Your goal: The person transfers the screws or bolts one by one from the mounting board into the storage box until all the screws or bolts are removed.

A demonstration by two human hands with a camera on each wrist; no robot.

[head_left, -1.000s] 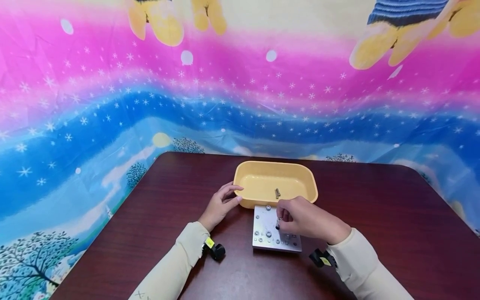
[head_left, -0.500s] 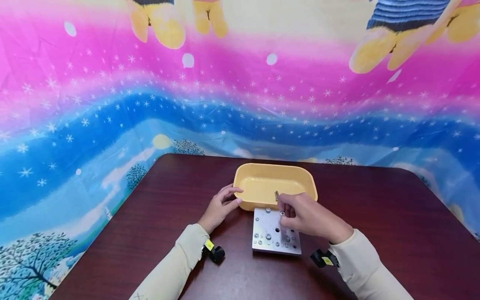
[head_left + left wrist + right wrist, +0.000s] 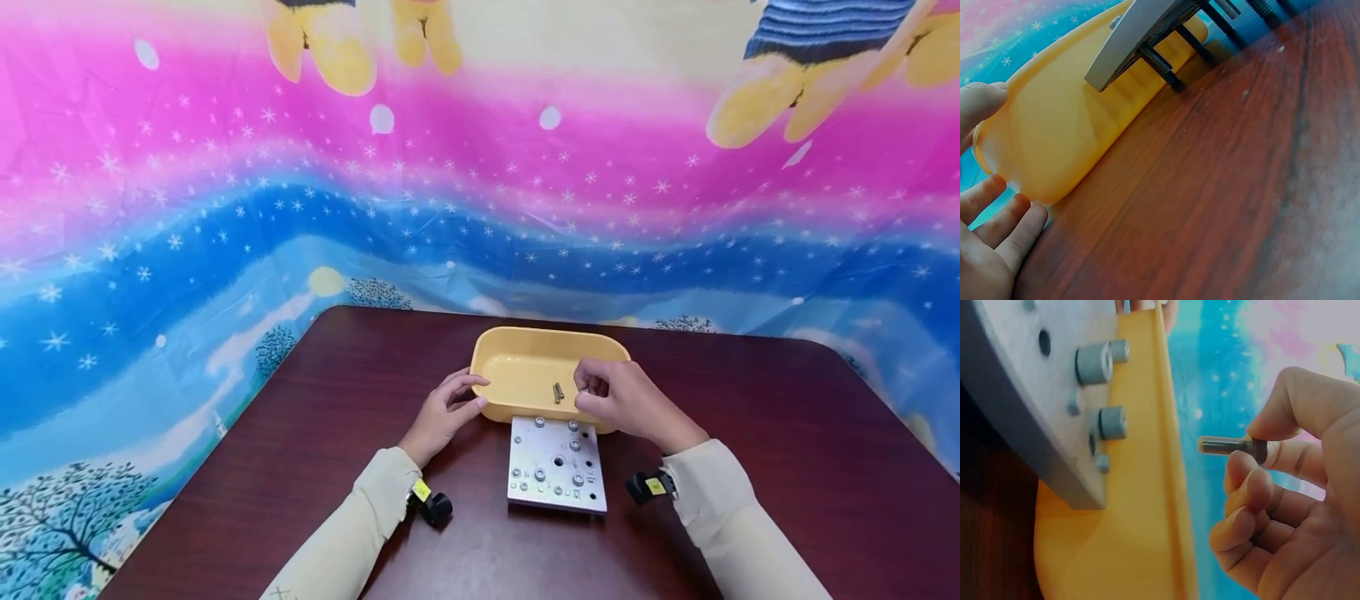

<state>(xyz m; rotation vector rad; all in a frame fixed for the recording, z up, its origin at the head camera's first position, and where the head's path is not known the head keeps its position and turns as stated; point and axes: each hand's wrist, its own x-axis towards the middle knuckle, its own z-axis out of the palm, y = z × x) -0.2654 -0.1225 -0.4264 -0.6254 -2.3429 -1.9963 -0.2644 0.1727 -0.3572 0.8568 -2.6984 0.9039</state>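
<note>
My right hand (image 3: 626, 404) is over the right front part of a yellow bin (image 3: 517, 340). It pinches a short socket-head screw (image 3: 1225, 445) between thumb and fingers, seen in the right wrist view with the bare end pointing away from the hand. My left hand (image 3: 442, 412) holds the bin's left end, thumb at the front corner and fingers round the end. In front of the bin lies a silver metal plate (image 3: 534, 450) with several screws standing in it and several open holes. Screw shanks (image 3: 1161, 62) stick out beneath the plate in the left wrist view.
Loose screws (image 3: 558, 393) lie on the bin's floor. Everything stands on a dark red-brown table (image 3: 360, 375). Behind it hangs a patterned blue and pink cloth (image 3: 450, 208). Black wrist cameras (image 3: 433, 507) hang below both sleeves.
My right hand has moved up and to the right, from the middle of the plate to over the bin, carrying the screw. The plate's middle hole now shows open. My left hand stays at the bin.
</note>
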